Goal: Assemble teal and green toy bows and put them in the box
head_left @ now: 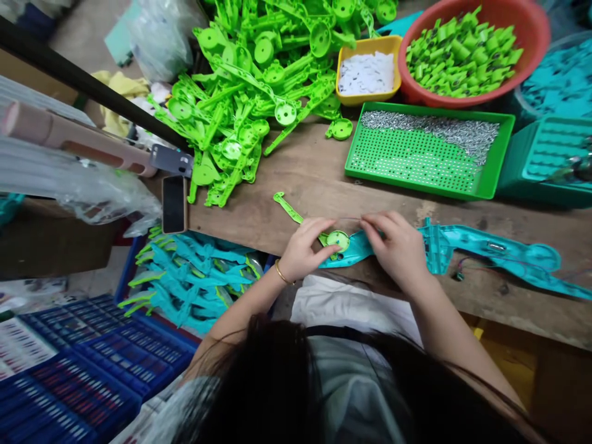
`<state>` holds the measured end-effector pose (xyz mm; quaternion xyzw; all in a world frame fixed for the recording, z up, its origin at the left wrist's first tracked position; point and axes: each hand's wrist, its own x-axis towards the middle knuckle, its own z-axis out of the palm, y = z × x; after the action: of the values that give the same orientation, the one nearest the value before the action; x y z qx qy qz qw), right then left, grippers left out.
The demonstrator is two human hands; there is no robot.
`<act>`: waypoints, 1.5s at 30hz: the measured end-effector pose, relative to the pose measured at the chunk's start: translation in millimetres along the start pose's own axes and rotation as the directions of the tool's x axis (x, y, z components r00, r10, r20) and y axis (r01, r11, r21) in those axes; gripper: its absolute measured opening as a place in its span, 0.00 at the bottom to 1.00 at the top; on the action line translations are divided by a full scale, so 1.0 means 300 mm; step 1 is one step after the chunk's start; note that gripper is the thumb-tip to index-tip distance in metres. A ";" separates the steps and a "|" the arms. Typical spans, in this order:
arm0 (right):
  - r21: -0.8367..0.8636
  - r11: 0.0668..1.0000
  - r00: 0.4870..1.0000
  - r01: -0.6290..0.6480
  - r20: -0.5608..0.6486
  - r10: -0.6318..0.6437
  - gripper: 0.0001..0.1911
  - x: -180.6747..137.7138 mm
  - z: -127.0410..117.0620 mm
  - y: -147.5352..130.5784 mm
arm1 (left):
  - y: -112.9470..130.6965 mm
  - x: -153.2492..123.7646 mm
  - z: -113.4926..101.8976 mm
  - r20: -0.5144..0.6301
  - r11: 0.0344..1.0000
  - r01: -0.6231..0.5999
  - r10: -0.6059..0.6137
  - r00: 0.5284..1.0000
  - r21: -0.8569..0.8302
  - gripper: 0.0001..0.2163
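Mid-frame, the right hand (394,248) pinched a thin wire (348,218); the left hand (303,248), thumb spread, touched a lime-green disc (339,238) already on a turquoise shell (359,248), work seemingly unfinished.

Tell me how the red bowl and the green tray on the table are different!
The red bowl is round, but the green tray is a rectangle.
The bowl is piled with bright green pieces, while the tray holds small silvery bits.
The bowl is well filled, but part of the tray's bottom, full of little holes, shows bare.
Both hold lots of loose parts.
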<state>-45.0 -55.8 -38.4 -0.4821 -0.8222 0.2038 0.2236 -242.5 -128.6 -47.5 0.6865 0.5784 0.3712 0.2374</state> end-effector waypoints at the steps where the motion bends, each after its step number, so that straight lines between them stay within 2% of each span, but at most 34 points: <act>1: -0.051 0.998 0.998 0.029 0.052 -0.027 0.13 0.003 -0.012 -0.020 | 0.002 0.002 -0.010 -0.070 1.000 -0.002 0.001 0.998 -0.020 0.19; 3: -0.163 0.984 0.989 0.067 0.141 -0.044 0.14 0.008 -0.032 -0.061 | 0.004 0.003 -0.033 -0.179 0.999 -0.005 -0.001 0.984 -0.033 0.14; 5: -0.243 0.966 0.977 0.090 0.210 -0.038 0.15 0.016 -0.041 -0.096 | 0.003 -0.001 -0.053 -0.241 0.999 -0.009 0.001 0.970 -0.032 0.08; 10: -0.311 0.948 0.960 0.072 0.280 0.019 0.18 0.041 -0.035 -0.150 | -0.013 -0.036 -0.073 -0.308 0.996 0.063 -0.081 0.948 -0.067 0.05; 13: -0.256 0.965 0.956 0.054 0.293 0.024 0.17 0.051 -0.025 -0.162 | -0.034 -0.062 -0.073 -0.301 0.984 0.121 -0.155 0.941 -0.128 0.06; 16: -0.089 0.996 0.959 0.015 0.285 0.011 0.16 0.061 -0.011 -0.153 | -0.066 -0.079 -0.076 -0.328 0.972 0.164 -0.211 0.921 -0.166 0.08; 19: 0.047 0.998 0.958 -0.030 0.286 0.015 0.16 0.074 0.006 -0.133 | -0.107 -0.077 -0.087 -0.417 0.968 0.211 -0.248 0.875 -0.134 0.06; 21: 0.067 0.997 0.954 -0.033 0.300 0.012 0.13 0.086 0.019 -0.129 | -0.135 -0.066 -0.095 -0.441 0.970 0.234 -0.238 0.866 -0.064 0.06; 25: 0.014 1.000 0.948 -0.007 0.317 0.003 0.12 0.100 0.047 -0.167 | -0.180 -0.037 -0.097 -0.414 0.955 0.252 -0.169 0.894 0.155 0.09; 28: -0.076 0.997 0.957 0.009 0.290 0.014 0.14 0.089 0.067 -0.219 | -0.199 -0.023 -0.085 -0.378 0.915 0.291 -0.174 0.909 0.279 0.10; 32: -0.185 0.972 0.953 0.148 0.290 -0.089 0.18 0.050 0.094 -0.264 | -0.201 -0.015 -0.075 -0.336 0.858 0.325 -0.193 0.922 0.397 0.10; 37: -0.231 0.919 0.935 0.319 0.232 -0.267 0.19 -0.001 0.133 -0.252 | -0.171 0.006 -0.088 -0.259 0.782 0.353 -0.251 0.933 0.513 0.10; 40: -0.248 0.902 0.932 0.354 0.170 -0.319 0.17 -0.022 0.151 -0.231 | -0.149 0.026 -0.095 -0.225 0.737 0.382 -0.309 0.924 0.557 0.09; 45: -0.240 0.904 0.934 0.353 0.150 -0.325 0.16 -0.031 0.161 -0.218 | -0.121 0.053 -0.094 -0.189 0.693 0.383 -0.341 0.921 0.612 0.08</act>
<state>-114.1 -99.2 -43.3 -0.3455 -0.9239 0.0765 0.1455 -286.1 -108.2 -54.1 0.5866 0.8000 0.1194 0.0410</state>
